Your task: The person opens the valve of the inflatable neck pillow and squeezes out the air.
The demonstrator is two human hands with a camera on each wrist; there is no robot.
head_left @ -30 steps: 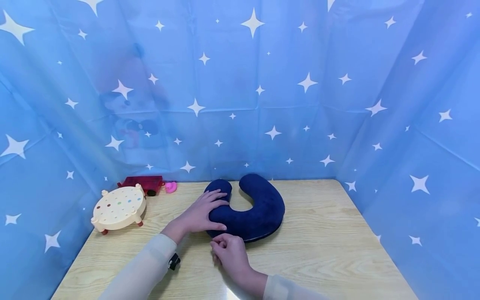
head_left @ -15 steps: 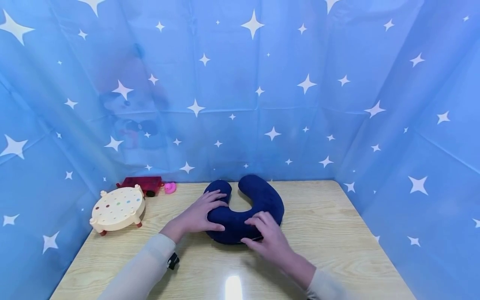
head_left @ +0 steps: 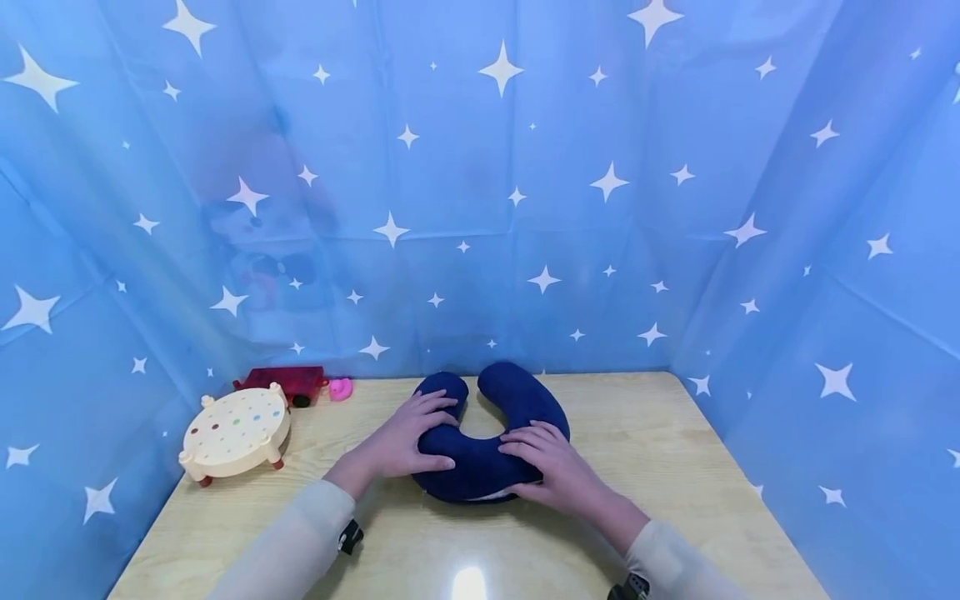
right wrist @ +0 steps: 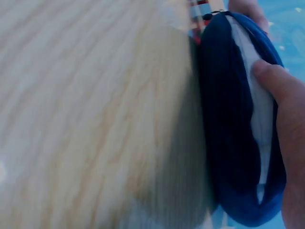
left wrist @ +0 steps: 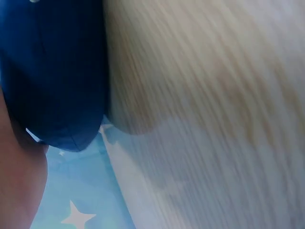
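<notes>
A dark blue U-shaped neck pillow (head_left: 472, 467) lies on the wooden table, its two ends facing the back curtain. My left hand (head_left: 401, 437) holds its left side, fingers spread over the top and thumb along the front. On the right front, my right hand (head_left: 555, 467) grips the pillow, fingertips on top and thumb low at the front edge. An open slit there shows a white inside (right wrist: 262, 119); in the right wrist view the right thumb (right wrist: 269, 76) presses against it. The left wrist view shows the pillow's blue side (left wrist: 57, 71) beside the left hand.
A cream round toy stool (head_left: 236, 433) with coloured dots and short red-tipped legs stands at the table's left edge. Behind it are a translucent red toy cart (head_left: 288, 383) and a pink toy duck (head_left: 341, 389). Blue star-patterned curtains (head_left: 465, 183) enclose the table.
My right hand has moved from the pillow's front left to its right front and now grips it there. The white inside now shows along the front. The left hand stays on the left side.
</notes>
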